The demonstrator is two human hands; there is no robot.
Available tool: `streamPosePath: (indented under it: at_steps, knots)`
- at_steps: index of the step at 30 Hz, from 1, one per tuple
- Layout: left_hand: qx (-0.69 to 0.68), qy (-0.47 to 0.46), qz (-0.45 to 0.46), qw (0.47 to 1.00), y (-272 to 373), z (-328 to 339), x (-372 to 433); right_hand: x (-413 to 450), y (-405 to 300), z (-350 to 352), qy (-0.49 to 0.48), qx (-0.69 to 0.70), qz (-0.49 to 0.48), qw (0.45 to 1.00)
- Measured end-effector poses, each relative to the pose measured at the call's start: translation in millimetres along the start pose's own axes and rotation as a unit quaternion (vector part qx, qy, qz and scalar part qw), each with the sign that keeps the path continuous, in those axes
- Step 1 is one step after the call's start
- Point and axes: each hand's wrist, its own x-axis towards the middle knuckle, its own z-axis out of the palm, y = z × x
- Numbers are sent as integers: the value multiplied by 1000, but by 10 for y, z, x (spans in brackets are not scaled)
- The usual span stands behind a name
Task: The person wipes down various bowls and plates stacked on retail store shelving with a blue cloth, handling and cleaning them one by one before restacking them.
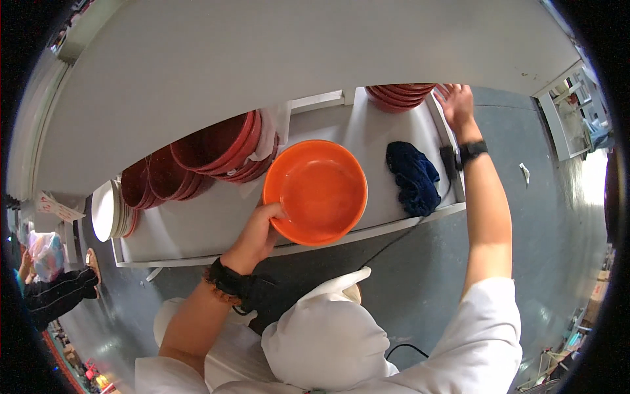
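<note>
My left hand [258,231] grips the rim of an orange bowl [320,192], thumb inside, above a white shelf [315,128]. My right hand [456,106], fingers spread, is at the shelf's right end edge, beside a stack of dark red bowls [398,96]; whether it touches the edge I cannot tell. A crumpled dark blue cloth [414,178] lies on the shelf, left of my right forearm. Large red bowls [216,147] stand tilted in nested groups left of the orange bowl, with thin white wrapping [268,130] against them. White plates [106,211] stand on edge at the far left.
An upper white board [295,49] overhangs the back of the shelf. A black cable [389,246] runs from the shelf's right end towards the floor. Another person's legs [61,295] are at the far left. A white scrap [525,173] lies on the grey floor at right.
</note>
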Motion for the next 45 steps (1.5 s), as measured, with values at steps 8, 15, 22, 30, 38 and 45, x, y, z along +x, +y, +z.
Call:
streamPosePath:
  at_steps: [8, 15, 22, 30, 38, 45]
  knots:
    - [59, 36, -6, 998, 81, 159, -78, 799, 517, -160, -68, 16, 8, 998]
    - [5, 16, -46, 999, 148, 118, -123, 505, 670, 103, -5, 39, 60, 997]
    - [5, 22, -56, 998, 164, 54, -62, 368, 983, -209, -138, -460, -406, 777]
    - [186, 50, 139, 971, 388, 264, -223, 174, 893, -39, -103, 82, -48, 990]
    - [509, -90, 155, 842, 1214, 1385, 23, 337, 621, 189, -61, 133, 63, 987]
    - [553, -119, 71, 821, 980, 1342, 1308, 218, 559, 288, -78, 104, 91, 987]
